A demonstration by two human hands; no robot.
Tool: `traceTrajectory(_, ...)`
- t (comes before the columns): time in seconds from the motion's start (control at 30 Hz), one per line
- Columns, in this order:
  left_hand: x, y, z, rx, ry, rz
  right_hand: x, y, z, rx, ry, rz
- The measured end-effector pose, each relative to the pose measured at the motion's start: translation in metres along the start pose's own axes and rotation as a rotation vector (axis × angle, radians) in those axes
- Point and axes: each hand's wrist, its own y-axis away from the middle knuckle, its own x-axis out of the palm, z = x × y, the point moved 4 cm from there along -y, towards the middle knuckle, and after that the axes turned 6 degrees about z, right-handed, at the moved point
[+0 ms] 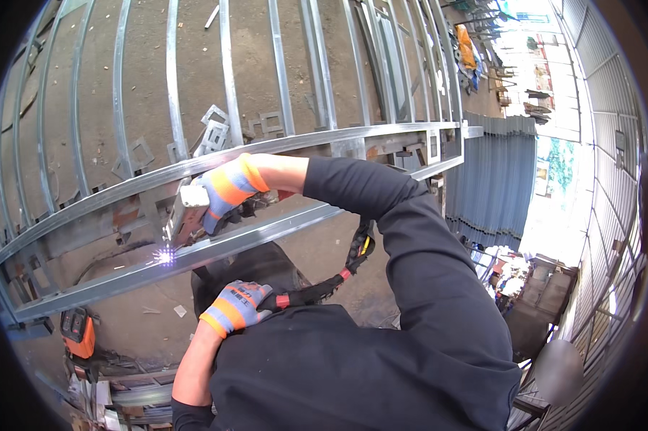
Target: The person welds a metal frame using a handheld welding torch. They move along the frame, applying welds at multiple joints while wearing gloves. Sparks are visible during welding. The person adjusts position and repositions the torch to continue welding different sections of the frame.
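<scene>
My right hand [228, 192], in an orange and blue-grey glove, is closed around a silver, box-shaped welding gun [188, 208]. Its tip points down at a long metal rail [266, 232], where a bright violet-white spark [164, 256] glows on the near rail. My gloved left hand [239, 307] lies lower, close to my body, closed at the end of a black cable [313, 293] with red tape bands. That cable curves up to the right and passes under my right forearm. A second long rail [158, 176] runs behind the gun, roughly alongside the near one.
Several parallel metal bars [173, 79] stretch away from the far rail. Small square plates [214, 135] lie among them. An orange and black device [78, 332] sits at lower left. Blue-grey corrugated sheets [493, 183] and a cluttered bench [543, 291] are at right.
</scene>
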Motion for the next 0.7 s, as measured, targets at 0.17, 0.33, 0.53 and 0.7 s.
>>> traceTrajectory(0.17, 0.009, 0.007, 0.01, 0.052, -0.003, -0.027, 0.009, -0.003, 0.006, -0.317, -0.056, 0.218)
traceTrajectory(0.33, 0.016, 0.012, 0.016, 0.011, -0.004, -0.004, 0.01, -0.011, -0.011, -0.002, -0.196, 0.032)
traceTrajectory(0.53, 0.011, 0.011, 0.012, -0.039, 0.026, 0.04, 0.011, -0.016, -0.019, 0.02, -0.242, 0.038)
traceTrajectory(0.7, 0.011, 0.011, 0.012, -0.041, 0.033, 0.045, 0.007, -0.003, -0.001, 0.089, -0.286, 0.026)
